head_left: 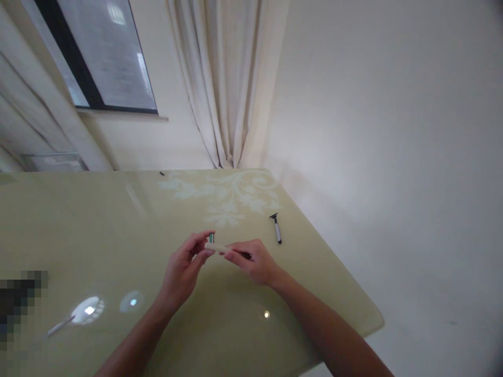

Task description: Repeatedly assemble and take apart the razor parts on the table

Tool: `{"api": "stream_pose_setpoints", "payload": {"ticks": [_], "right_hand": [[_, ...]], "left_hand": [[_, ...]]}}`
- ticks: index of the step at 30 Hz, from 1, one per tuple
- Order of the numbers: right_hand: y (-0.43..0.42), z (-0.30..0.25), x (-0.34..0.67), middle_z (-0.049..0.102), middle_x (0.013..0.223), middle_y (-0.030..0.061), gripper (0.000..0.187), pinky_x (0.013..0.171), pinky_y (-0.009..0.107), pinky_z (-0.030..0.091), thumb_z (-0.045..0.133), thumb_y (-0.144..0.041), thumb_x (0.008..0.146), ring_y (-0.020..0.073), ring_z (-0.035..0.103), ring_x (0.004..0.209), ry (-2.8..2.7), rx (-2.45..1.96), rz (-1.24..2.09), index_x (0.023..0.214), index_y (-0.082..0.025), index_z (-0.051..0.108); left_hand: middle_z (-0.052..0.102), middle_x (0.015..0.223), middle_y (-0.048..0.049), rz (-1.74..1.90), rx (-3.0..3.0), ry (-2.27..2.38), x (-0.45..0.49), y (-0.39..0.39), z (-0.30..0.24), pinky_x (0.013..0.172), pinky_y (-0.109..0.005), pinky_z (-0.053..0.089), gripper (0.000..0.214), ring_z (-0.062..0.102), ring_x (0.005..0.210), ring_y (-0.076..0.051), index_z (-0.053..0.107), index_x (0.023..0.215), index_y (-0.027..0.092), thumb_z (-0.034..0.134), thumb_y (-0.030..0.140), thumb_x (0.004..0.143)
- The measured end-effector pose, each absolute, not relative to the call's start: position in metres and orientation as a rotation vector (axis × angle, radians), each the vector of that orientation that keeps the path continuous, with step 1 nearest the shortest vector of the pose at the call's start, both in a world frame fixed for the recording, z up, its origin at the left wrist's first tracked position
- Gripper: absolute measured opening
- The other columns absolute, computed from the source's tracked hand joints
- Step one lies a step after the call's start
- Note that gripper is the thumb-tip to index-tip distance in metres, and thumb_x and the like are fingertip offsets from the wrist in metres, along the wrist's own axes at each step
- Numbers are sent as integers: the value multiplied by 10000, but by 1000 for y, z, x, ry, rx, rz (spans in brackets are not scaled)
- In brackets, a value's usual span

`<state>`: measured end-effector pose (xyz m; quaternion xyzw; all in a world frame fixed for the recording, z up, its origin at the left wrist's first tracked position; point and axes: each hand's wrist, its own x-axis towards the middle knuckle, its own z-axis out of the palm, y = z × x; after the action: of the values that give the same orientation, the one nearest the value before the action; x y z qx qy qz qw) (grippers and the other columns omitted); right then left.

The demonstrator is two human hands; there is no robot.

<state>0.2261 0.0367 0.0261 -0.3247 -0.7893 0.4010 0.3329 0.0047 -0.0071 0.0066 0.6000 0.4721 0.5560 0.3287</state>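
Above the glossy table, my two hands meet at a razor. Fingers and thumb of my left hand close around its head end, where a small razor head with a green strip shows upright. My right hand pinches the pale handle from the right, and a dark end pokes out by its fingers. Whether head and handle are joined cannot be made out. A second razor, black with a grey grip, lies on the tabletop beyond my right hand.
A small dark item lies by the table's far edge. Curtains and a window are behind the table, with a white wall along the right. A pixelated dark patch covers the lower left.
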Motion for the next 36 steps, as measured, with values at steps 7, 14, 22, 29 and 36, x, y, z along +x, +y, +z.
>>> {"api": "stream_pose_setpoints", "payload": {"ticks": [7, 14, 22, 29, 36], "right_hand": [[36, 27, 225, 475, 625, -26, 485, 549, 243, 274, 551, -544, 1006, 104, 381, 576, -2045, -893, 1051, 918, -134, 793], [39, 24, 228, 463, 629, -26, 498, 546, 254, 258, 558, -565, 996, 108, 361, 585, -1971, -938, 1036, 900, -138, 793], [37, 24, 226, 440, 618, -25, 519, 541, 255, 251, 557, -588, 988, 111, 353, 582, -1981, -932, 1080, 939, -135, 807], [42, 20, 227, 464, 630, -24, 509, 549, 251, 252, 565, -564, 993, 105, 375, 594, -1973, -950, 1056, 925, -124, 812], [43, 21, 229, 444, 610, -27, 502, 542, 257, 236, 574, -564, 986, 107, 353, 579, -2015, -926, 1080, 912, -128, 810]], "left_hand": [[534, 775, 24, 1459, 1527, 1226, 5, -6, 8, 620, -247, 425, 330, 514, 686, -130, 701, 1218, 209, 682, 354, 922], [540, 776, 21, 1437, 1500, 1215, 8, -8, 6, 624, -250, 423, 356, 516, 695, -136, 693, 1231, 203, 684, 375, 920], [563, 772, 16, 1425, 1500, 1215, 11, -7, 2, 624, -253, 428, 357, 526, 690, -140, 703, 1204, 199, 701, 383, 898], [544, 756, 24, 1436, 1486, 1223, 8, -5, -2, 596, -240, 415, 364, 498, 658, -129, 702, 1216, 199, 692, 391, 907], [539, 749, 23, 1429, 1460, 1241, 7, -5, 4, 603, -241, 414, 398, 502, 661, -130, 711, 1203, 179, 714, 412, 880]]}}
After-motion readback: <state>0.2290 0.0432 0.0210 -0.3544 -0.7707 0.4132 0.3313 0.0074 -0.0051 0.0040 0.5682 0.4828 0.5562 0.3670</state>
